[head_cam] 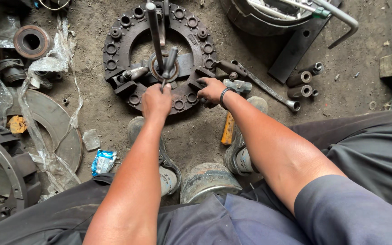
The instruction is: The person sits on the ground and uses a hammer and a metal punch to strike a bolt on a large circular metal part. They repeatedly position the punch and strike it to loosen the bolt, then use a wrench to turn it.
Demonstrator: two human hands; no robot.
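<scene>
Rusty clutch plate (123, 36) on dirt | left hand (156, 100) wrapped round a tool handle (169, 63) at the hub | right hand (211, 90) fingers pressing the rim | looks mid-teardown, next needs steady levering

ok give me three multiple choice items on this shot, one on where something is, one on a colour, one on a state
1. Where does the hammer lie?
A. on the ground beside the person's right arm
B. on top of the round metal plate
C. inside the tyre

2. What colour is the hammer's handle?
A. blue
B. orange
C. white

3. What is the left hand doing?
A. resting flat on the ground
B. holding the crumpled blue packet
C. gripping a thin tool at the centre of the round metal plate

Answers:
1. A, it lies on the dirt floor just below the right hand, next to the forearm.
2. B, the handle shows plain orange.
3. C, the fingers are closed around the thin tool pointing at the plate's hub, while the blue packet lies untouched on the floor.
</scene>
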